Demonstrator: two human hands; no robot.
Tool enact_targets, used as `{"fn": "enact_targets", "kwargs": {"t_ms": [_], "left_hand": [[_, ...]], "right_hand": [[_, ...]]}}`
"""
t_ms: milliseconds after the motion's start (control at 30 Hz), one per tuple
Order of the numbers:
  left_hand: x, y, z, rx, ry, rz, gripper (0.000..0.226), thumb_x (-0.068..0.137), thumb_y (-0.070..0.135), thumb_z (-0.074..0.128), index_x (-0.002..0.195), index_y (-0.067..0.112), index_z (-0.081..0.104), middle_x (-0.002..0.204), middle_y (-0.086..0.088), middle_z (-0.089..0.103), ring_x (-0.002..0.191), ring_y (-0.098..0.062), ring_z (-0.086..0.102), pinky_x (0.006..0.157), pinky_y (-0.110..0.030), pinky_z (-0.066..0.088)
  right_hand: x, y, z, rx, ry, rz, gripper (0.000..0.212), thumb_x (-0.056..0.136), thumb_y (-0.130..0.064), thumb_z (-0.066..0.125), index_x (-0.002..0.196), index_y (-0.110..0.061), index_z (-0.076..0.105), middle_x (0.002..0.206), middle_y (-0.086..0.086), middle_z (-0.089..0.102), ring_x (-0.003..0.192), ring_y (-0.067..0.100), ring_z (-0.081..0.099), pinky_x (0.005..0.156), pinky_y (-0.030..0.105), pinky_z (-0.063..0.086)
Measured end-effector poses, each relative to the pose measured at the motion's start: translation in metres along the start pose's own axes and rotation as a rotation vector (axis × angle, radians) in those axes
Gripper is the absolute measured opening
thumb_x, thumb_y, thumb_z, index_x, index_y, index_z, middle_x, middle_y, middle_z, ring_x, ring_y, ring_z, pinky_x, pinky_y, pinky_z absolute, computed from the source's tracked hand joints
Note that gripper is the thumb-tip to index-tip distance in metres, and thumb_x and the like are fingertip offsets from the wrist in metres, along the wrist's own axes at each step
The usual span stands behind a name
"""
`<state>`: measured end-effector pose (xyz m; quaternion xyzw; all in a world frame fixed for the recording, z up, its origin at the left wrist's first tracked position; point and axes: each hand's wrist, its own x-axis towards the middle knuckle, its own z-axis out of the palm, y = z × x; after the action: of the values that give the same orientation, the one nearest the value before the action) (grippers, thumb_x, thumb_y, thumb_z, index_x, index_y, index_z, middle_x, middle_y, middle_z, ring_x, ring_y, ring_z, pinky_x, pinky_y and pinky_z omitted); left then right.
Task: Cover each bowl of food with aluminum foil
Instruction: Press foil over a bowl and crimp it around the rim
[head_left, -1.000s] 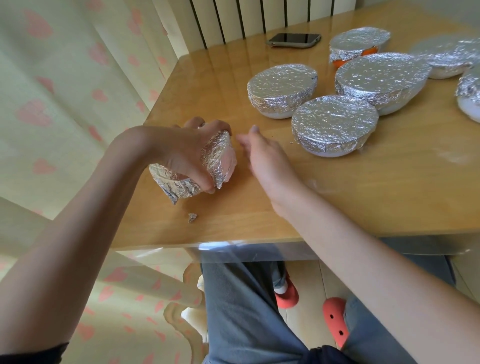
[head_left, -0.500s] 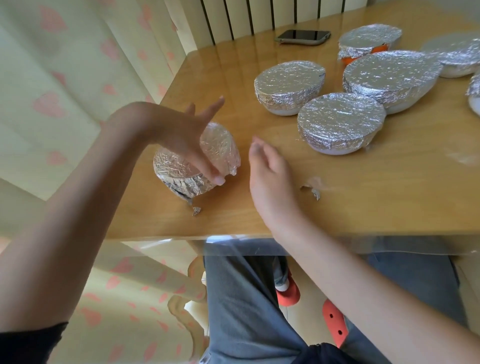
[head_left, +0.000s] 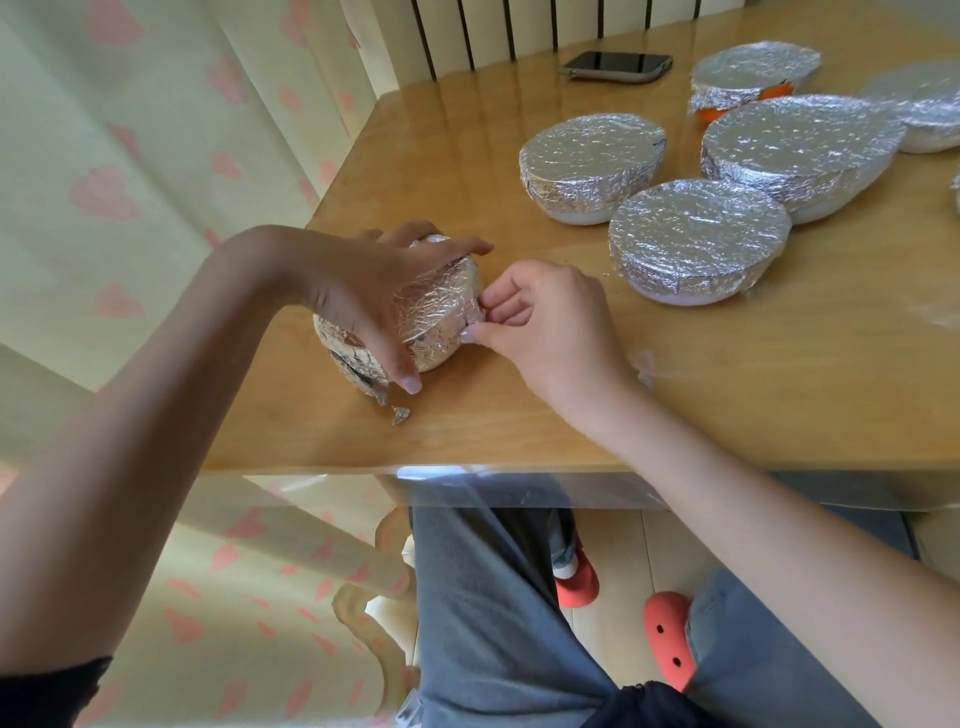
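A person sits at a glossy wooden table (head_left: 519, 415), seen from their own head looking down. Near the front left corner of the table stands a small foil-wrapped bowl (head_left: 431, 306), tilted so its covered top faces right. The left hand (head_left: 363, 291) is draped over the bowl from above, fingers curled round it, thumb reaching down its near side to the table. The right hand (head_left: 540, 322) comes in from the right and pinches the foil at the bowl's right edge between thumb and curled fingers. The foil on the bowl's lower left side looks torn, with a dark patch showing. A tiny foil scrap (head_left: 400, 414) lies on the table just in front of the bowl.

Farther back and to the right sit other bowls, all with foil tops. The nearest covered white bowl (head_left: 696, 239) stands just right of the hands. Behind it to the left is a second covered white bowl (head_left: 592, 166), and behind it to the right a larger covered bowl (head_left: 800, 145); the three sit close together. An orange bowl under foil (head_left: 753, 73) stands farther back, and another covered bowl (head_left: 924, 109) is cut off at the right edge. A dark smartphone (head_left: 615, 65) lies flat near the table's far edge. Below the table edge are grey trousers (head_left: 483, 597) and coral-red clog shoes (head_left: 670, 639). A pale curtain with pink hearts (head_left: 130, 182) hangs at the left.
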<state>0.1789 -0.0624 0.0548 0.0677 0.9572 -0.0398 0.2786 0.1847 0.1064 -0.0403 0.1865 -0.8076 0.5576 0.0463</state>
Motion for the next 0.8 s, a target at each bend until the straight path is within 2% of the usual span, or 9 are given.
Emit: {"fn": "enact_targets", "kwargs": {"t_ms": [67,233,367,467,533,633,700,800], "left_hand": [[0.001,-0.001,0.0,-0.007,0.009,0.002,0.135,0.036,0.065,0.089,0.127,0.079,-0.01,0.155,0.023,-0.003,0.148,-0.027,0.004,0.114,-0.058,0.021],[-0.002,0.003,0.001,-0.006,0.023,-0.02,0.13,0.048,0.053,0.092,0.128,0.078,-0.007,0.154,0.023,-0.002,0.147,-0.024,0.005,0.114,-0.053,0.022],[-0.004,0.004,0.002,-0.034,0.04,-0.03,0.122,0.049,0.052,0.092,0.116,0.084,-0.006,0.15,0.028,0.002,0.145,-0.02,0.005,0.112,-0.05,0.024],[-0.003,0.003,0.004,-0.028,0.057,-0.049,0.125,0.053,0.051,0.09,0.134,0.072,-0.002,0.149,0.028,0.003,0.143,-0.019,0.008,0.111,-0.048,0.025],[-0.004,0.003,0.005,-0.035,0.072,-0.068,0.123,0.057,0.05,0.089,0.139,0.066,-0.002,0.151,0.024,0.004,0.143,-0.021,0.009,0.11,-0.048,0.025],[-0.006,0.006,0.005,-0.039,0.079,-0.075,0.118,0.058,0.048,0.087,0.137,0.066,0.001,0.153,0.019,0.005,0.143,-0.023,0.01,0.109,-0.049,0.027],[-0.006,0.006,0.004,-0.038,0.075,-0.078,0.118,0.059,0.047,0.087,0.137,0.067,0.001,0.153,0.019,0.004,0.143,-0.023,0.01,0.11,-0.049,0.027],[-0.005,0.005,0.004,-0.043,0.077,-0.078,0.12,0.059,0.047,0.088,0.139,0.065,0.0,0.153,0.019,0.004,0.143,-0.023,0.01,0.11,-0.049,0.027]], "right_hand": [[0.004,0.002,-0.002,0.046,-0.032,0.024,0.024,0.064,-0.016,0.087,0.078,-0.014,0.066,0.068,-0.004,0.065,0.06,0.006,0.059,0.064,0.02,0.051],[0.021,0.008,-0.009,0.128,-0.155,0.061,0.029,0.059,-0.01,0.089,0.066,-0.011,0.06,0.065,0.008,0.069,0.056,0.015,0.066,0.061,0.03,0.052],[0.037,0.001,-0.019,0.059,-0.333,0.028,0.032,0.061,-0.006,0.087,0.064,-0.009,0.056,0.064,0.016,0.068,0.052,0.018,0.063,0.059,0.036,0.053],[0.05,-0.005,-0.024,-0.028,-0.451,0.001,0.033,0.061,-0.009,0.088,0.065,-0.011,0.055,0.06,0.011,0.067,0.05,0.017,0.063,0.056,0.03,0.053],[0.048,-0.002,-0.022,0.0,-0.43,-0.004,0.03,0.064,-0.009,0.086,0.068,-0.01,0.056,0.057,0.006,0.065,0.051,0.016,0.064,0.056,0.031,0.056],[0.039,0.008,-0.017,0.093,-0.343,-0.018,0.022,0.07,-0.006,0.081,0.077,-0.004,0.061,0.06,0.008,0.064,0.06,0.025,0.068,0.061,0.037,0.06],[0.039,0.01,-0.017,0.094,-0.338,-0.056,0.017,0.074,-0.004,0.078,0.081,-0.001,0.063,0.065,0.012,0.065,0.062,0.026,0.068,0.062,0.036,0.06],[0.047,0.006,-0.023,0.052,-0.423,-0.1,0.013,0.075,-0.001,0.076,0.08,-0.001,0.064,0.065,0.008,0.065,0.057,0.016,0.065,0.06,0.027,0.057]]}}
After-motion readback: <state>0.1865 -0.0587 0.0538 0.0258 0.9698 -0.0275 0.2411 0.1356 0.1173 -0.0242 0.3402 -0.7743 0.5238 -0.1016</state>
